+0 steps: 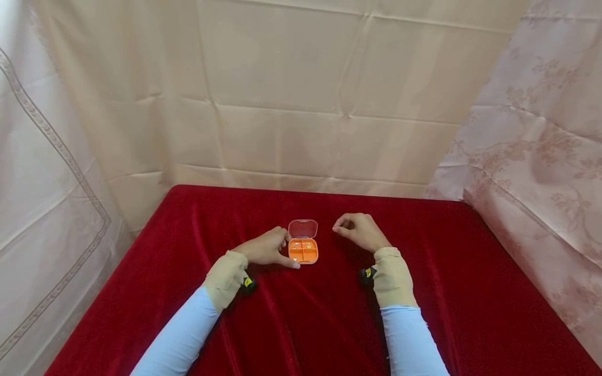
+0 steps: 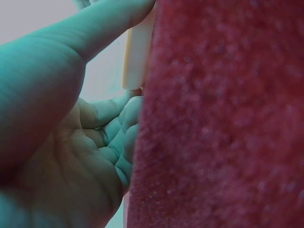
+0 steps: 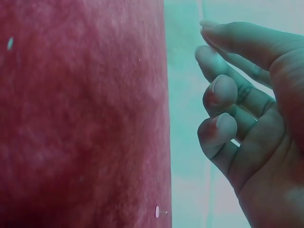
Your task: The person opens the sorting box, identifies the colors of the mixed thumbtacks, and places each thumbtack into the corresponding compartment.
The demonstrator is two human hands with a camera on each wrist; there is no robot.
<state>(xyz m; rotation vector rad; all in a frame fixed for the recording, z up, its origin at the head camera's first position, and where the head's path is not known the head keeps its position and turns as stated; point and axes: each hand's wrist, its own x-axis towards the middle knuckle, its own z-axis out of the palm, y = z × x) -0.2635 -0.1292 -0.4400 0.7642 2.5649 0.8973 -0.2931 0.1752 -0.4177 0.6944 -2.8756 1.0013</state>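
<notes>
An orange pill box (image 1: 310,256) with four compartments lies on the red cloth, its clear lid (image 1: 303,228) standing back. Several tiny pale pieces sit inside the compartments. My left hand (image 1: 265,248) grips the box from the left, thumb at the near edge, fingers at the far left side; the left wrist view shows the box side (image 2: 137,59) between them. To the right of the box, my right hand (image 1: 363,232) hovers with thumb and index fingertips together. Whether something tiny is pinched there cannot be seen.
In the right wrist view a small stud with a thin pin (image 3: 157,212) lies on the cloth, and a tiny pale piece (image 3: 10,43) lies farther off. The velvet-covered table (image 1: 211,209) has curtains (image 1: 301,104) behind it and at both sides.
</notes>
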